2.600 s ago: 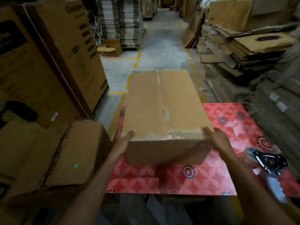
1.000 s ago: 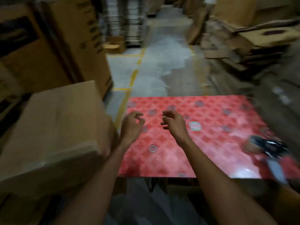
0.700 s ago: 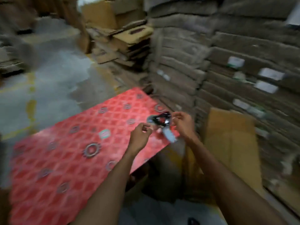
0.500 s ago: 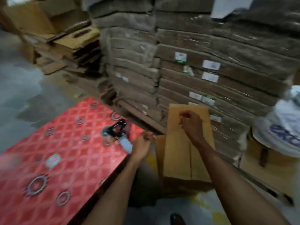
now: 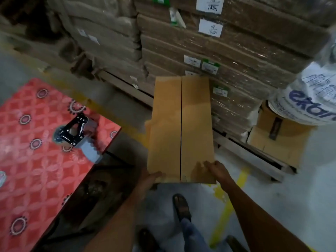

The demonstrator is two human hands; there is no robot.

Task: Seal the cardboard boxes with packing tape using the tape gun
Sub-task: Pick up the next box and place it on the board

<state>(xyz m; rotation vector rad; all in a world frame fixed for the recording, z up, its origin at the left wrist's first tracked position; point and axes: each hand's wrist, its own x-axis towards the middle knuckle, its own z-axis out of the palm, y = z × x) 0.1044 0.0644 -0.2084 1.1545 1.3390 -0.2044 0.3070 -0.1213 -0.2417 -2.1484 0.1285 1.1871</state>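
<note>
**One box in two hands, tape gun lying aside**

Beyond both hands stands the biggest thing, a wall of film-wrapped cardboard bundles (image 5: 236, 51). It carries several white and green labels (image 5: 210, 28); the handwriting on them is too small to read. Left of the left hand is one red patterned table (image 5: 36, 170). Far right of the right hand lies one white sack (image 5: 312, 99) with blue letters that begin "exa".

One cardboard box (image 5: 171, 128) is between the hands. Its long axis runs away from the person toward the bundles, and one dark seam between two flaps follows this axis. The left hand (image 5: 149, 179) grips the near left corner, and the right hand (image 5: 218, 171) curls its fingers over the near right corner.

One tape gun (image 5: 76, 131) lies on the table, well apart to the left of the left hand, with its grey handle toward the table's edge.
</note>
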